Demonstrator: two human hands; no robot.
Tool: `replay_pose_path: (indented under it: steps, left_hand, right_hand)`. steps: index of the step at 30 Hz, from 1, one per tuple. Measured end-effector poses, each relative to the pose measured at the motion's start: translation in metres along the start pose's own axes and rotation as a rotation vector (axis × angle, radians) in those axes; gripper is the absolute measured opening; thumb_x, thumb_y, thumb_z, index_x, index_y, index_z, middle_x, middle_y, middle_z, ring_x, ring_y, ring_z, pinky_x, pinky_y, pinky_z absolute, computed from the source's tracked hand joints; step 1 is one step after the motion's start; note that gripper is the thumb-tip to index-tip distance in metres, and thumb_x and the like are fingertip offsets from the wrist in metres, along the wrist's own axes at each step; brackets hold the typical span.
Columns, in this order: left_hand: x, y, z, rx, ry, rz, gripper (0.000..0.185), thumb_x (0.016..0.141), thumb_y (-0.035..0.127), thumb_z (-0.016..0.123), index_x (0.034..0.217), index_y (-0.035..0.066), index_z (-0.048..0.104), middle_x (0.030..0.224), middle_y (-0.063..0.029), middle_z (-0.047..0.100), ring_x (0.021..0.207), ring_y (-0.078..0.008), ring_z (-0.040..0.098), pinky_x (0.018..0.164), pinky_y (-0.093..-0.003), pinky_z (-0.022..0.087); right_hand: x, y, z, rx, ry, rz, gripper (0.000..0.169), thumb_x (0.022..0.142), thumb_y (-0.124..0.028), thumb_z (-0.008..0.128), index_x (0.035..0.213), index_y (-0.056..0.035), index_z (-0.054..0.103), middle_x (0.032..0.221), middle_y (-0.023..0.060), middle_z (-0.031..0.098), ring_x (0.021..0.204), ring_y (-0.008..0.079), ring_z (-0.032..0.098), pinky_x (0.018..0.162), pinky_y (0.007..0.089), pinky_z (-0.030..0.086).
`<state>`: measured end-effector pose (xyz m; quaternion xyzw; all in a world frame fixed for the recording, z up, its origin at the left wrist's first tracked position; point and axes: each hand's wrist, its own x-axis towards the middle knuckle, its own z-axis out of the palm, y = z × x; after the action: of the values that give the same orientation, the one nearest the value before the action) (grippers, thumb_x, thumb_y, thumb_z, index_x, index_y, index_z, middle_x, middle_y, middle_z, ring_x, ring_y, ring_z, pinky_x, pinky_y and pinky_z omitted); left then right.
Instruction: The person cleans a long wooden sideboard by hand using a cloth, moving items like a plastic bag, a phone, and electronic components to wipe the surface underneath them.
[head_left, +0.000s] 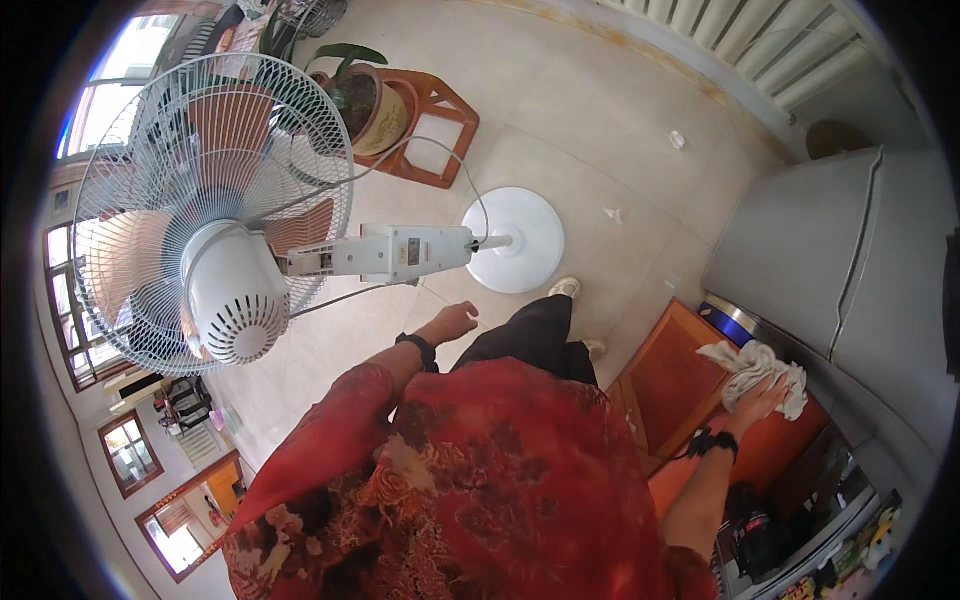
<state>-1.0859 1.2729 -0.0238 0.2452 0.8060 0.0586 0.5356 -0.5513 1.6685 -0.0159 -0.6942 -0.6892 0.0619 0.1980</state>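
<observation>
My right hand (756, 409) grips a crumpled white cloth (754, 366) against the reddish-brown top of a wooden cabinet (784, 454). Part of the cloth hangs towards a round blue and gold tin (726, 321) at the cabinet's end. With nothing visible in it, my left hand (450, 322) hangs in front of me, its fingers loosely bent. Dark bands circle both wrists. Nearest to that hand is a white pedestal fan (240, 292), whose round base (525, 247) rests on the tiled floor.
The fan's grey cord (457, 156) loops beside its pole. A potted plant (360, 112) sits on a wooden stand (454, 150). At right is a grey refrigerator (795, 232). A dark bottle (754, 544) stands by the cabinet top. Crumpled white scraps (613, 215) lie on the floor.
</observation>
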Motion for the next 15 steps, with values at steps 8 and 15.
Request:
replay_pose_path:
  steps: [8, 15]
  left_hand:
    - [0.001, -0.002, 0.007, 0.012, 0.032, 0.079, 0.031, 0.081, 0.024, 0.065, 0.107, 0.006, 0.062, 0.088, -0.0169, 0.069, 0.086, -0.0319, 0.068, 0.08, -0.0405, 0.053]
    - [-0.011, -0.012, 0.023, 0.078, -0.006, 0.11, 0.032, 0.081, 0.024, 0.064, 0.108, 0.007, 0.061, 0.092, -0.0173, 0.07, 0.089, -0.031, 0.067, 0.081, -0.0396, 0.052]
  right_hand:
    - [0.046, 0.037, 0.022, -0.182, 0.006, -0.018, 0.051, 0.1, -0.038, 0.042, 0.137, -0.0036, 0.047, 0.139, 0.0293, 0.042, 0.133, 0.0437, 0.034, 0.108, 0.0491, 0.031]
    - [0.034, 0.019, 0.004, -0.147, -0.053, -0.029, 0.048, 0.099, -0.031, 0.047, 0.139, -0.0049, 0.043, 0.14, 0.0292, 0.04, 0.132, 0.0427, 0.036, 0.107, 0.0468, 0.033]
